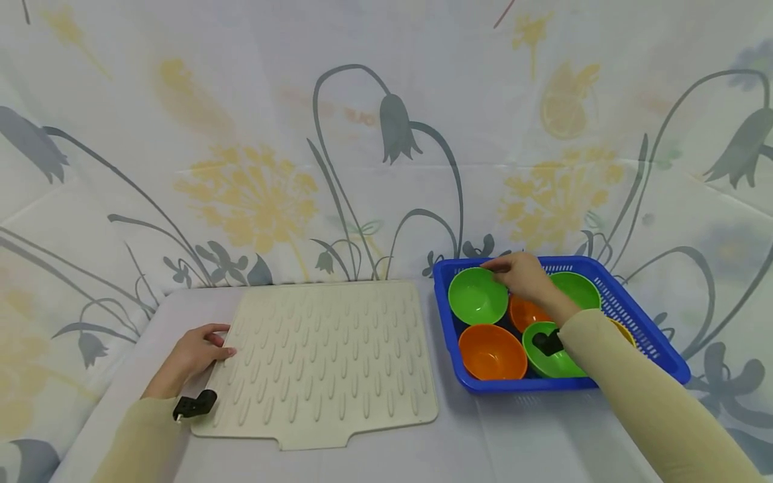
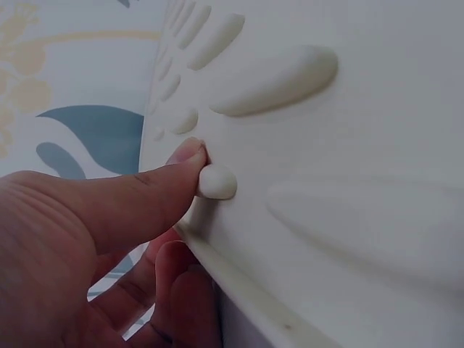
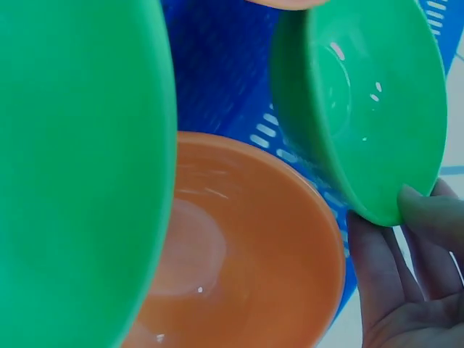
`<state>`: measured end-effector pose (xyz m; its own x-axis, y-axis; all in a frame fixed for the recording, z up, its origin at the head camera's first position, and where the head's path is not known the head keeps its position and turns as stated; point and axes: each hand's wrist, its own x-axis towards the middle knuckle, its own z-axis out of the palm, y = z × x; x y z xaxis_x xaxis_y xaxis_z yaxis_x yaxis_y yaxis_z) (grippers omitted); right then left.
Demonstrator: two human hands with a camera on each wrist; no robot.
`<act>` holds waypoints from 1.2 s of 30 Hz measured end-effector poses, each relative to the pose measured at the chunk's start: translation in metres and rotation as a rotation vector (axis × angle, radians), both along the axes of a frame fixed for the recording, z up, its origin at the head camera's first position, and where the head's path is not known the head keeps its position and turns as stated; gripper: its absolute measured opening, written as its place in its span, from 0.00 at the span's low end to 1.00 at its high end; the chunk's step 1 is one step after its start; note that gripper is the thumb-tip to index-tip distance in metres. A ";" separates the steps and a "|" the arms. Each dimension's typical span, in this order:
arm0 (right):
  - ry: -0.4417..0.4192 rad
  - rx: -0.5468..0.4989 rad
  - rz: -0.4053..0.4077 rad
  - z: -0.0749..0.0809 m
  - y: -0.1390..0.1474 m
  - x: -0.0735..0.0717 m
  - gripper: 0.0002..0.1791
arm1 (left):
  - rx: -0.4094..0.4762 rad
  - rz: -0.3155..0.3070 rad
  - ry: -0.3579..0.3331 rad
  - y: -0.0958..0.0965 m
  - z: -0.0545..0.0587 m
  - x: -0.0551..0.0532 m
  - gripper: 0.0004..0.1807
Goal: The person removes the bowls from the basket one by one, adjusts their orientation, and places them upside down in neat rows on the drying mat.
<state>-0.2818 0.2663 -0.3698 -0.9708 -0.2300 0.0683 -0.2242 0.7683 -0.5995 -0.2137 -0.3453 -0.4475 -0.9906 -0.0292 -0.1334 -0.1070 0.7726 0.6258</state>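
At the left edge of a cream draining mat (image 1: 326,355) with raised ridges is my left hand (image 1: 196,352). Its thumb lies on the ridged top and its fingers go under the rim, as the left wrist view shows, so it pinches the mat's edge. My right hand (image 1: 522,275) reaches into a blue basket (image 1: 443,322) and pinches the rim of a green bowl (image 3: 384,101) between thumb and fingers. That bowl is at the basket's back left corner. Beside it in the right wrist view are an orange bowl (image 3: 254,254) and another green bowl (image 3: 80,159).
In the basket's front left stands an orange bowl (image 1: 492,352). A yellow bowl (image 1: 625,330) shows partly behind the right sleeve, and a green bowl (image 1: 576,288) sits at the back. A flower-patterned cloth (image 1: 272,134) hangs behind the white-covered table (image 1: 386,463).
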 end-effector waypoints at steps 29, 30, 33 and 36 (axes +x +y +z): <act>-0.160 -0.131 -0.095 0.044 0.024 0.061 0.23 | 0.023 0.014 0.037 0.000 0.000 0.016 0.32; -0.161 -0.134 -0.094 0.044 0.024 0.064 0.23 | 0.023 0.011 0.046 -0.001 -0.001 0.018 0.31; -0.164 -0.154 -0.088 0.045 0.023 0.074 0.22 | 0.036 0.006 0.056 0.000 -0.001 0.022 0.31; -0.168 -0.202 -0.074 0.045 0.019 0.082 0.22 | 0.037 0.005 0.050 0.003 0.000 0.028 0.32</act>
